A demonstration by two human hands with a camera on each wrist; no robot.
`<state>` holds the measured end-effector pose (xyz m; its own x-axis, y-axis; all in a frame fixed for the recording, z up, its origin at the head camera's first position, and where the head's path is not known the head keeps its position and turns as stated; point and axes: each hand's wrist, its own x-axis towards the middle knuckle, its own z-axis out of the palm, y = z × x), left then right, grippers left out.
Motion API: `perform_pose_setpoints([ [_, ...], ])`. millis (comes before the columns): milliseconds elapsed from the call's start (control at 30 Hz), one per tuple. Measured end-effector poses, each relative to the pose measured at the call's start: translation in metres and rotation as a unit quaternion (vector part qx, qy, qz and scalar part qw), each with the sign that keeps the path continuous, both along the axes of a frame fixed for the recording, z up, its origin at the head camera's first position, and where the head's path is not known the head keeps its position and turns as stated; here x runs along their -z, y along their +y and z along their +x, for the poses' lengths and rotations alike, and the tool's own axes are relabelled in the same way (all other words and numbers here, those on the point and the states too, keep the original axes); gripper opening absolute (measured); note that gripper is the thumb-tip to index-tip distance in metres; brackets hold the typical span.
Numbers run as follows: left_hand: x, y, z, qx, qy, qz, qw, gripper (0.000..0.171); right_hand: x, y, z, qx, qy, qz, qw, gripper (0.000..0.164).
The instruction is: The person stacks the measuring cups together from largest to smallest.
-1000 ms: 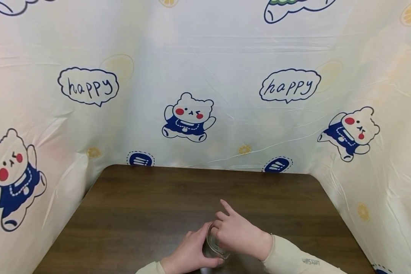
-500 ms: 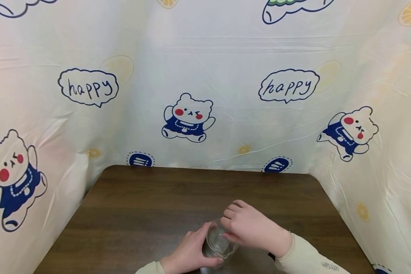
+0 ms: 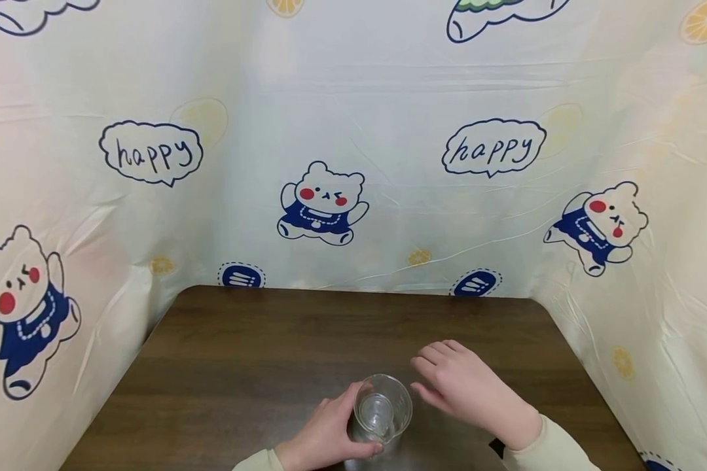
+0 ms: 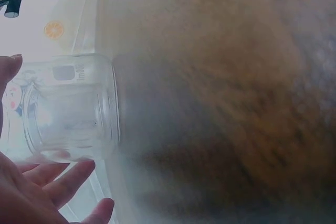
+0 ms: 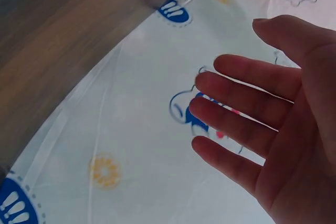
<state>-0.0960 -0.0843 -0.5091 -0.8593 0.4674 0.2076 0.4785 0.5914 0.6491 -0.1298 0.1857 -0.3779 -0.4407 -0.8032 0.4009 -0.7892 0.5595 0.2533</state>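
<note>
A clear glass beaker (image 3: 402, 411) stands on the table near its front edge. Inside it sits what looks like a smaller clear glass vessel (image 3: 375, 413). My left hand (image 3: 324, 428) holds the beaker from its left side, thumb in front and fingers behind. Printed volume marks show on the beaker (image 4: 71, 72) in the left wrist view, lying sideways there. To the right of the beaker, apart from it, my right hand (image 3: 462, 386) hovers with nothing in it. The right wrist view shows that hand's fingers (image 5: 236, 98) spread and nearly straight.
A dark brown wooden table (image 3: 259, 353) fills the lower part of the head view. Pale cloth (image 3: 389, 118) printed with bears and orange slices surrounds its back and sides. A small black item (image 3: 497, 447) shows by the right wrist.
My right hand has drawn out of the beaker's mouth and moved right, its fingers loosening. My left hand and the beaker have stayed in place.
</note>
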Motion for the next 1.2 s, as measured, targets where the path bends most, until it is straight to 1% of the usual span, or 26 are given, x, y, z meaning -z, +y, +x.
perform_pose_setpoints([
  [233, 0.002, 0.000, 0.001, 0.003, -0.012, 0.007, 0.9999, 0.086, 0.008, 0.024, 0.002, 0.043, 0.002, -0.043, 0.998, 0.029],
  [367, 0.002, 0.000, 0.000, 0.001, -0.007, 0.005, 1.0000, 0.086, 0.012, 0.036, 0.005, 0.073, 0.003, -0.068, 0.995, 0.040],
  [567, -0.001, 0.000, 0.000, -0.001, 0.001, 0.004, 1.0000, 0.085, 0.023, 0.051, 0.005, 0.106, 0.014, -0.095, 0.990, 0.052],
  [800, -0.002, 0.000, 0.001, -0.002, -0.004, 0.002, 1.0000, 0.084, 0.037, 0.067, 0.006, 0.134, 0.004, -0.125, 0.983, 0.051],
  [967, -0.001, 0.000, 0.001, -0.003, -0.008, -0.003, 1.0000, 0.086, 0.049, 0.075, 0.007, 0.152, -0.007, -0.132, 0.979, 0.051],
  [1200, -0.003, 0.000, 0.002, -0.005, -0.021, -0.003, 0.9998, 0.087, 0.063, 0.081, 0.008, 0.195, -0.026, -0.124, 0.973, 0.053],
])
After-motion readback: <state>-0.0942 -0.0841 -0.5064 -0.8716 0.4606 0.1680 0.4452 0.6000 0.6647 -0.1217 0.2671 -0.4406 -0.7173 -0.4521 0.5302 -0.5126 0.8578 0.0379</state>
